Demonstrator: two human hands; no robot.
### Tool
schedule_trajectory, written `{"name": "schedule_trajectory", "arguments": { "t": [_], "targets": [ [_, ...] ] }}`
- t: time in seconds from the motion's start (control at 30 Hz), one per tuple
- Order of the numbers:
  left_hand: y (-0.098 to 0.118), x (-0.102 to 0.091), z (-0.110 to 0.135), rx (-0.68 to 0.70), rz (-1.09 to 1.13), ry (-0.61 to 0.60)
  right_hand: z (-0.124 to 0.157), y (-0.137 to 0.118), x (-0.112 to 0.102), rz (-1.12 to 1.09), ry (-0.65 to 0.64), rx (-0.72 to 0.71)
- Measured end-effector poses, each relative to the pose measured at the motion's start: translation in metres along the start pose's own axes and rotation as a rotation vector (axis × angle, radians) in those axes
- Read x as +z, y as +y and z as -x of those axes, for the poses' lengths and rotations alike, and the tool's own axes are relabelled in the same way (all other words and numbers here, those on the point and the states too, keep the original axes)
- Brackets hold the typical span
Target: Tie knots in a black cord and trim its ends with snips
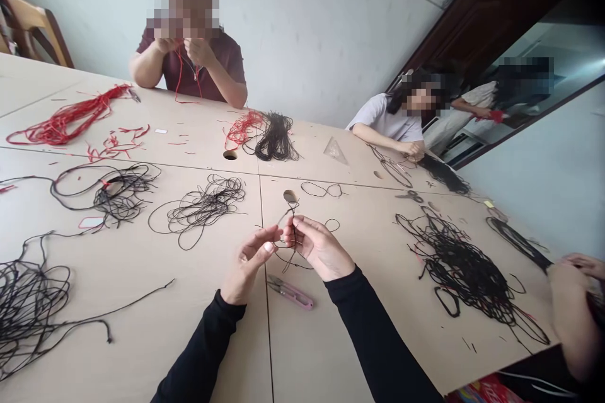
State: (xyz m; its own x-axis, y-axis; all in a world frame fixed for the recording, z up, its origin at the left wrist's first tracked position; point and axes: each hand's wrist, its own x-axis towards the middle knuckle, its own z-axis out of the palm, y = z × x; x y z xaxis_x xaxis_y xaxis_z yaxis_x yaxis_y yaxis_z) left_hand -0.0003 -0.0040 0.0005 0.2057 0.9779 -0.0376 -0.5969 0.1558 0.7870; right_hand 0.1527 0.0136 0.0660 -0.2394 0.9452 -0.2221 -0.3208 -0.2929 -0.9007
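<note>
The right hand (319, 247) pinches a black cord (293, 230) between its fingertips, just above the table (321, 352). The left hand (248, 261) is raised close beside it, apart from the right hand, with its fingers reaching toward the same cord; whether they grip it, I cannot tell. The cord loops down below the hands onto the tabletop. Pink-handled snips (289, 291) lie just below the hands. A large tangled heap of black cord (460, 274) lies to the right, and a looser tangle (203, 208) lies to the far left of the hands, with another bundle (26, 308) at the near left. Red cord (66, 119) lies at the far left. A person (208, 72) across the table holds a red strand in both hands, another person (387, 119) sits at the far right, and a third person's hand (579, 264) shows at the right edge.
</note>
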Motion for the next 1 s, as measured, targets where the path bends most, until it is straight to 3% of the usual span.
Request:
{"name": "schedule_trajectory", "arguments": {
  "t": [0.1, 0.27, 0.33, 0.73, 1.0],
  "targets": [
    [0.002, -0.003, -0.001, 0.028, -0.008, 0.026, 0.000, 0.006, 0.000, 0.066, 0.030, 0.028],
    [0.006, -0.011, -0.008, 0.054, 0.253, 0.243, -0.003, 0.003, -0.014, -0.190, 0.182, 0.089],
    [0.006, -0.012, -0.010, 0.063, 0.275, 0.277, -0.004, 0.001, -0.019, -0.247, 0.214, 0.117],
    [0.005, -0.009, -0.007, -0.009, 0.239, 0.207, -0.006, -0.004, -0.028, -0.022, 0.145, -0.039],
    [0.004, -0.007, -0.006, -0.042, 0.195, 0.219, -0.050, -0.042, -0.055, 0.105, 0.294, -0.164]
  ]
}}
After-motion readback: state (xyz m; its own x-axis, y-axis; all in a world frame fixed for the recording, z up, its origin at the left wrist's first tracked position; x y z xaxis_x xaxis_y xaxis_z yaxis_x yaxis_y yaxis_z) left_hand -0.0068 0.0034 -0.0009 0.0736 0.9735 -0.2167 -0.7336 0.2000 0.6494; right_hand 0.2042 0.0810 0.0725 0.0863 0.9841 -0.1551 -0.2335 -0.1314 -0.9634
